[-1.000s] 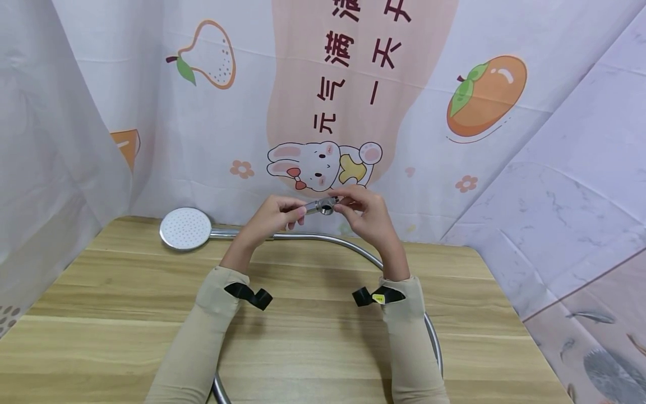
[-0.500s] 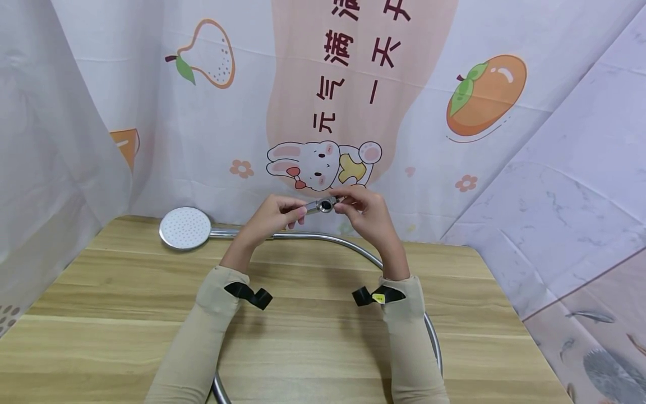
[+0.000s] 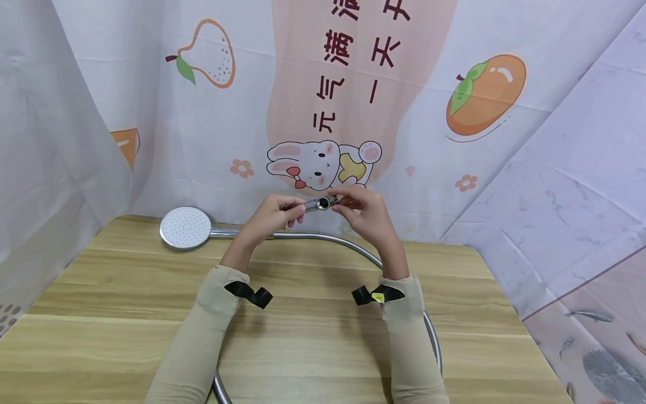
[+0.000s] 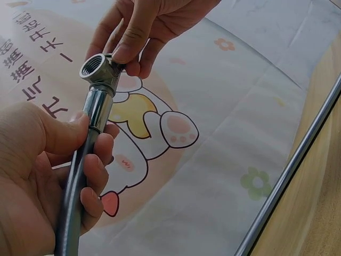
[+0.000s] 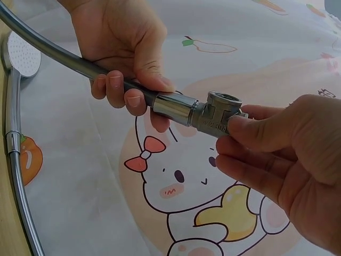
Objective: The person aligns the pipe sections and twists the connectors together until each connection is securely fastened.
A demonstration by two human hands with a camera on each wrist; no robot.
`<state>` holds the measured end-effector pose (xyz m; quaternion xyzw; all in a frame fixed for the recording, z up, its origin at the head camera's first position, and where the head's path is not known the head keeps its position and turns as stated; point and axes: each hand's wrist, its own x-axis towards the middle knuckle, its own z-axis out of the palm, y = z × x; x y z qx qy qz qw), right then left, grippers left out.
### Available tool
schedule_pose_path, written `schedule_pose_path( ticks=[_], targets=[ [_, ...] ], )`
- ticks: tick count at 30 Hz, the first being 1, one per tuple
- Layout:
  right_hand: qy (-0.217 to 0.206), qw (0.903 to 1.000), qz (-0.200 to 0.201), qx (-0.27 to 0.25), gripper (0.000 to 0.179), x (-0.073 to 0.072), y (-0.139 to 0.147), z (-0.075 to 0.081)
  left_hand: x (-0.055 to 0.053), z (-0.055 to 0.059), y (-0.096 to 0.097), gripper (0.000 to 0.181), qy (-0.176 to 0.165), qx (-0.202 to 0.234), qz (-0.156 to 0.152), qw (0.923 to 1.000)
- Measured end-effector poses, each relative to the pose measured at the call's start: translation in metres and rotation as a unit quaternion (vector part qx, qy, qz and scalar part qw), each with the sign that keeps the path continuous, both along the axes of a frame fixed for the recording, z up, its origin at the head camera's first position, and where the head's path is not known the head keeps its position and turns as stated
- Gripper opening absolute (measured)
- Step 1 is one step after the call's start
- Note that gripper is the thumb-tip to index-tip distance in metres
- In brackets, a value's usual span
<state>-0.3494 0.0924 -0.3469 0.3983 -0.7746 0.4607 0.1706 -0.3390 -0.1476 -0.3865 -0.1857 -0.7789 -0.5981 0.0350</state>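
Observation:
My left hand (image 3: 272, 216) grips the end of a grey shower hose (image 4: 68, 213), with thumb and fingers curled around it just behind its chrome nut (image 5: 176, 108). Joined to that nut is a small silver pipe fitting (image 5: 216, 118) with a threaded round opening on its side. Thumb and fingers of my right hand (image 3: 368, 216) pinch the fitting's far end and hide part of it. Both hands are raised in front of the curtain, past the table's back edge. In the right wrist view, the fitting's opening faces upward and raised lettering shows on its body.
A round white shower head (image 3: 185, 228) with a chrome handle lies at the back left of the wooden table (image 3: 303, 336). Its hose (image 3: 323, 236) curves rightward along the back and passes under both forearms. A printed curtain (image 3: 222, 123) hangs behind.
The fitting has turned a little between my hands, its round opening now facing slightly more upward and left. My right fingers have shifted slightly left; the left hand has barely moved.

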Motion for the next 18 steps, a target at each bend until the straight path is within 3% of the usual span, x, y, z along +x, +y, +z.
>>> schedule_pose_path(
  ticks=[18],
  targets=[
    [-0.026,0.9992,-0.030,0.008,0.026,0.0006,0.0012,0.0003,0.0006,0.0012,0.0024,0.019,0.004,-0.011,0.001,0.9999]
  ],
)
